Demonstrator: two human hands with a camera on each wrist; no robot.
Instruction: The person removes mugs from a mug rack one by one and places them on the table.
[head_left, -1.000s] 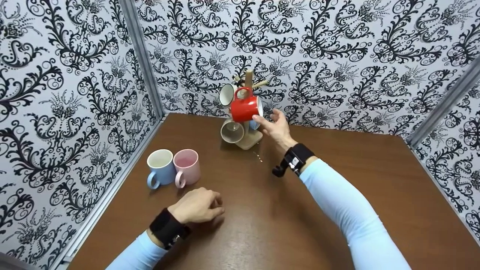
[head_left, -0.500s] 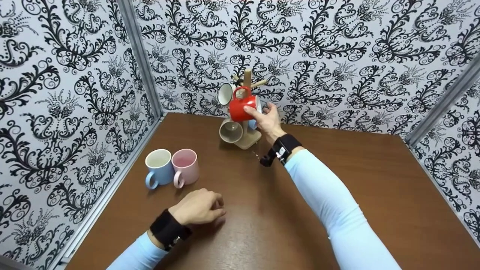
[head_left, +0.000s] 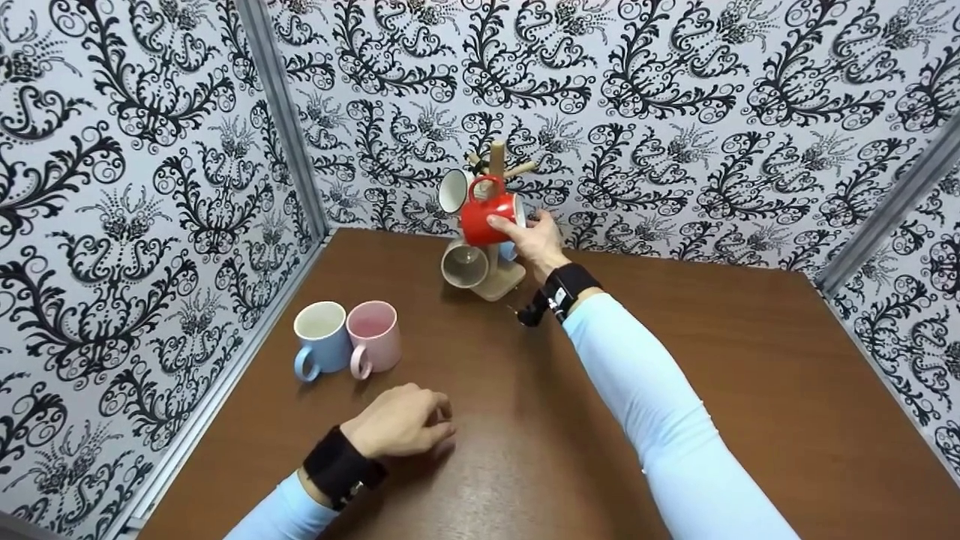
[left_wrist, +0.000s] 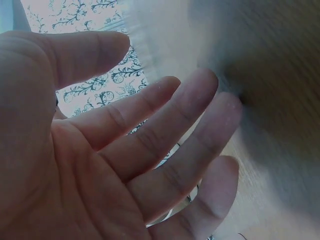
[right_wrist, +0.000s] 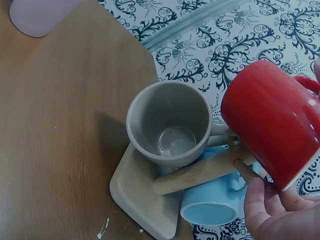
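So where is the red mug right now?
In the head view, the red mug is just above centre, in front of the wooden stand, held near its rim by the right hand.

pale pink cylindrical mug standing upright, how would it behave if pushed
The pink mug looks like glazed ceramic, so probably stiff and breakable. Standing upright, it should probably slide rather than tip if pushed low. Pushed left, it would likely hit the adjacent light blue cylindrical mug.
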